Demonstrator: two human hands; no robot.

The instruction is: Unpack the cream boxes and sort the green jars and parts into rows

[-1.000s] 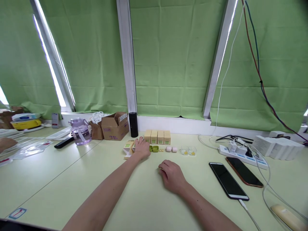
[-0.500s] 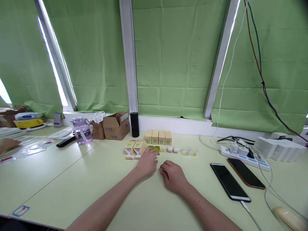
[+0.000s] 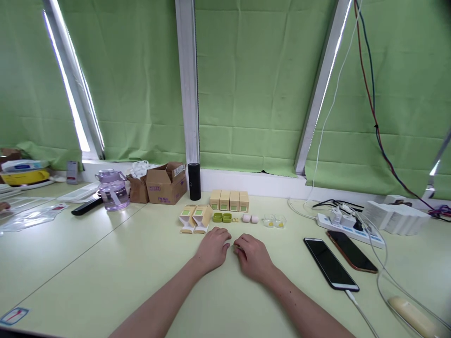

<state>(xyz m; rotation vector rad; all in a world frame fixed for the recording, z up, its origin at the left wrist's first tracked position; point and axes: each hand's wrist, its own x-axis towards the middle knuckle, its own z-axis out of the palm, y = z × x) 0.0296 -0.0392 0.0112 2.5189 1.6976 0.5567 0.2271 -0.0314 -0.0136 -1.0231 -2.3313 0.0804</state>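
My left hand [image 3: 213, 248] lies on the table with fingers loosely bent and thumb apart, holding nothing I can see. Close beside it rests my right hand [image 3: 254, 257], its fingers curled and a gap showing between thumb and fingertips. Beyond the hands runs a row of small items: two opened cartons [image 3: 195, 218], two green containers [image 3: 222, 218], tiny yellowish pieces [image 3: 235, 219], two pale pink cylinders [image 3: 250, 218] and two clear cups [image 3: 275, 221] with yellow inside. Several closed tan boxes [image 3: 229, 201] stand behind the row.
On the right lie two phones [image 3: 331, 264] [image 3: 352, 251], a power strip [image 3: 350, 230] with cables, and white boxes [image 3: 396, 217]. At left are a purple bottle [image 3: 113, 190], a cardboard box [image 3: 167, 184] and a black cylinder [image 3: 194, 182]. Another person's hand [image 3: 4, 206] shows at the far left.
My left hand has drawn back from the green containers toward me, leaving them in full view. My right hand stays put. The view has shifted slightly.
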